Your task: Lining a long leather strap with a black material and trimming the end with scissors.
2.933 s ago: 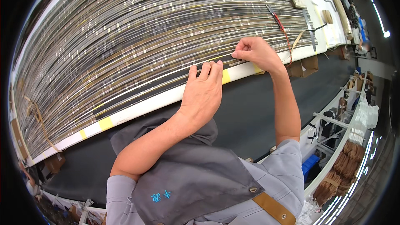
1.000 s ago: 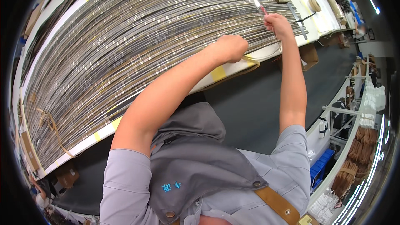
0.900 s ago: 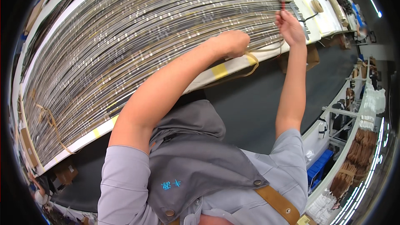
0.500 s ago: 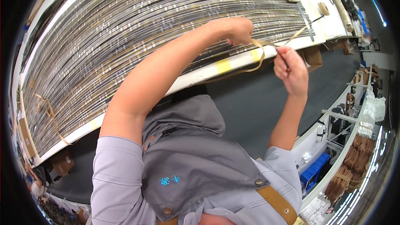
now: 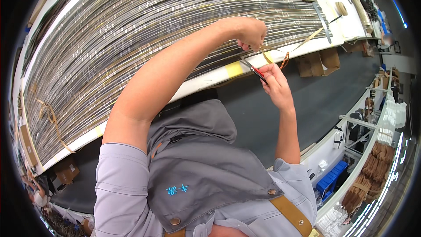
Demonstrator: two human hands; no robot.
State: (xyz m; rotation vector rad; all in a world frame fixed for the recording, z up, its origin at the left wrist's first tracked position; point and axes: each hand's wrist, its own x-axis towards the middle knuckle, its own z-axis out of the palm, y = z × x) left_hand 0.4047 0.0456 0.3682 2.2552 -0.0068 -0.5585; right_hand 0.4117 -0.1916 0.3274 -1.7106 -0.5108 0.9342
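Small red-handled snips (image 5: 258, 72) are in my right hand (image 5: 277, 85). Their metal blades point up and left, just below my left hand (image 5: 253, 35). My left hand is closed on a narrow tan tape (image 5: 265, 57) at the edge of the striped layered material (image 5: 166, 13). This tape loops down from my fingers, and a stretch of it runs up to the right across the table edge. An orange-brown cord loop (image 5: 285, 60) hangs beside my right hand.
Along the table's white front edge (image 5: 206, 80) are yellow patches. A tape roll (image 5: 340, 8) and a grey strip (image 5: 322, 22) lie at the right end. Cardboard boxes (image 5: 318, 63) sit under the edge. A blue crate (image 5: 332, 180) stands on shelving at right.
My right hand has let go of the tape and moved left and down; the snips now show in it, blades toward my left hand. My left hand stays nearly in place.
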